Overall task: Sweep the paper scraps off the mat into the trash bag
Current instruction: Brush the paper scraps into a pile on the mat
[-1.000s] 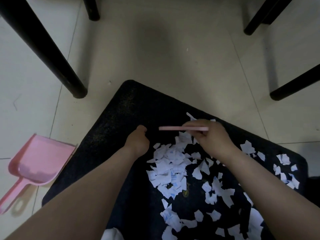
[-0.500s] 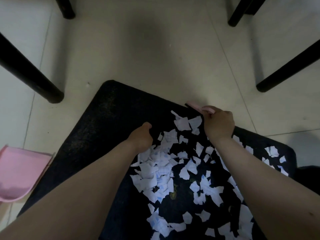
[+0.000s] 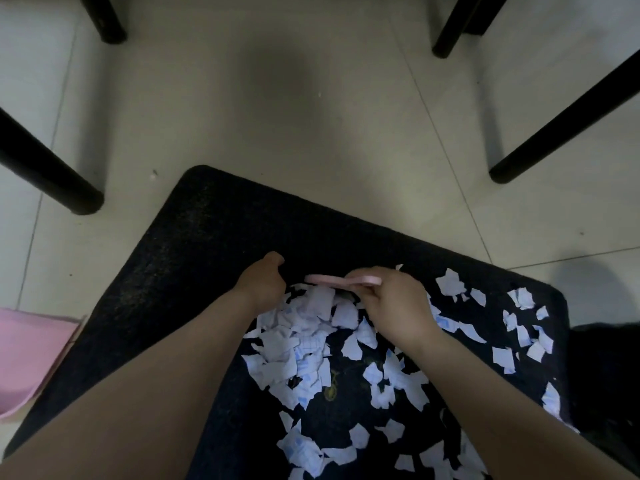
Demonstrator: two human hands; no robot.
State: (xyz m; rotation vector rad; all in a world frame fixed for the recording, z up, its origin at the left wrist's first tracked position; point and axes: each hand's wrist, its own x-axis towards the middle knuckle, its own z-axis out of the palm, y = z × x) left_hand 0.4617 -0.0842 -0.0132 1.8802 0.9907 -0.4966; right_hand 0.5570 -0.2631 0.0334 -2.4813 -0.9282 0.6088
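Floor: pale tiles (image 3: 311,109) with black furniture legs (image 3: 52,168) standing around a black mat (image 3: 194,258).
Scraps: white paper scraps (image 3: 294,341) lie on the mat, thickest in a loose heap between the two hands, thinner toward the right edge and the near side.
Right hand: the right hand (image 3: 394,303) grips a small pink brush (image 3: 343,280), held level at the far edge of the heap; the bristles cannot be made out.
Left hand: the left hand (image 3: 263,282) sits at the heap's left side with fingers curled inward; whether it holds any paper cannot be told.
Dustpan: a pink dustpan (image 3: 31,358) lies on the tiles just off the mat's left edge, with nothing visible in the part that shows.
Trash bag: not clearly in view; a dark shape at the right edge cannot be identified.
Progress: early, by my reading. Scraps are partly gathered, but none are in the dustpan, and many stray pieces are left to collect and tip out.
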